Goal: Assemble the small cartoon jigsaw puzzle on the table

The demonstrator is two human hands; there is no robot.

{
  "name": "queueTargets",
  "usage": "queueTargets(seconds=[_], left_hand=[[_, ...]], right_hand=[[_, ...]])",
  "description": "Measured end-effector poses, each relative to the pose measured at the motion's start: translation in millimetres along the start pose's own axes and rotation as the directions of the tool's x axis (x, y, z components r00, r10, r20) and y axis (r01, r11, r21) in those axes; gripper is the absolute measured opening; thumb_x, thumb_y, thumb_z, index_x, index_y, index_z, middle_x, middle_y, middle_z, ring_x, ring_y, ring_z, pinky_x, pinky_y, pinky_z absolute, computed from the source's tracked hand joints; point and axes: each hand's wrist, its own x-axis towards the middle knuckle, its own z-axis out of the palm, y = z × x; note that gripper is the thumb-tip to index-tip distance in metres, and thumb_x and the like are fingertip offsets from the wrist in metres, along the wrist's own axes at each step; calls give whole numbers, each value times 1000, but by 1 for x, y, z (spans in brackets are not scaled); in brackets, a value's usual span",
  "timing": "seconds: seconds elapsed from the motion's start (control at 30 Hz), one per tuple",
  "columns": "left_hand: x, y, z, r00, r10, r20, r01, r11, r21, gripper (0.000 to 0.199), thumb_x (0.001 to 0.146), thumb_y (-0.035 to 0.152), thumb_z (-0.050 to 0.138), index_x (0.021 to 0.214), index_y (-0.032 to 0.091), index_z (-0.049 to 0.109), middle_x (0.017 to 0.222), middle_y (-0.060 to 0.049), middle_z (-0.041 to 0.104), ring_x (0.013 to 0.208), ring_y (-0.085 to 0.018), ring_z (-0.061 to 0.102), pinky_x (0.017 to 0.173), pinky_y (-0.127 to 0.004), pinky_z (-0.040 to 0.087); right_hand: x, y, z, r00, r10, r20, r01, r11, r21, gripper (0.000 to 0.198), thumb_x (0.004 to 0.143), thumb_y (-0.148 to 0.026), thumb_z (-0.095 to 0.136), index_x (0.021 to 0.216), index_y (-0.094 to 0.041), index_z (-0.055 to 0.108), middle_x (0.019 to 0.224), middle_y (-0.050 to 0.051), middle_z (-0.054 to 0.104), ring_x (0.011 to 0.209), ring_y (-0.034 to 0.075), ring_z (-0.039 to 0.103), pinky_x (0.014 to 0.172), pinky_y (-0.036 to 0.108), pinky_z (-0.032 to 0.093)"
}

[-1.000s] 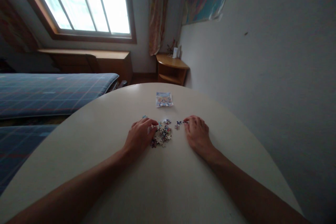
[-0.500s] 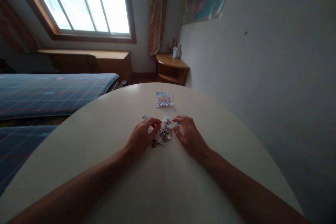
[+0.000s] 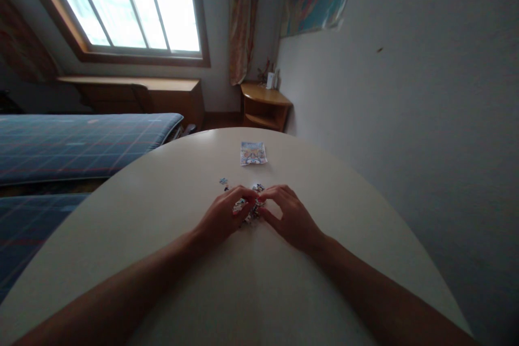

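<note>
A small heap of jigsaw puzzle pieces [image 3: 252, 216] lies on the white table, partly covered by my fingers. My left hand [image 3: 225, 210] curls over the heap's left side, with thumb and fingertips drawn close on puzzle pieces; which ones cannot be made out. At the right side, my right hand [image 3: 291, 220] has its thumb and index finger apart in a C shape, tips at the edge of the heap. The two hands' fingertips nearly meet. Some pieces show just beyond the fingers. Left of the heap lie a light blue puzzle piece [image 3: 223, 180] and a dark one [image 3: 226, 188].
A small printed picture sheet [image 3: 253, 153] lies farther back on the round white table [image 3: 182, 173]. A plaid mattress [image 3: 81, 143] is to the left, a wall [image 3: 405, 119] to the right. Behind stand a corner shelf [image 3: 265, 94] and a wooden desk [image 3: 174, 85].
Both hands have come inward over the heap, and the gap between them has narrowed. A dark piece now shows near the light blue one. The picture sheet has stayed in place.
</note>
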Motion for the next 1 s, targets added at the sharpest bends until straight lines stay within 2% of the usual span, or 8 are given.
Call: queueTargets(seconds=[0.4,0.57,0.83,1.0], left_hand=[[-2,0,1,999,41,35,-39,998,-52,11,91,13,57,100,19,62,92,-4,68,85,-15,64,79,-26,50],[-1,2,-1,998,52,27,-50,996,-74,11,92,16,55,100,19,62,92,-5,68,84,-15,65,78,-26,50],[-1,8,-5,999,-30,40,30,1000,7,12,89,24,62,100,20,63,93,-5,71,87,-18,67,82,-30,52],[-1,7,-5,999,10,36,-9,999,-36,11,91,24,59,100,19,63,94,-6,71,87,-18,67,81,-30,52]], right_hand=[[1,-2,-1,1000,-17,-18,17,1000,23,5,88,-20,66,90,-22,62,93,4,69,95,20,61,88,39,49],[2,-2,-3,999,-22,-29,23,1000,14,5,87,-21,67,86,-22,62,91,4,69,93,20,62,87,38,49],[2,-4,-7,993,-82,-88,76,995,-70,6,89,-24,66,83,-23,63,91,2,69,91,18,60,85,35,47],[1,-5,-7,992,-84,-95,77,994,-76,7,88,-25,68,81,-24,64,93,2,70,93,18,61,86,35,47]])
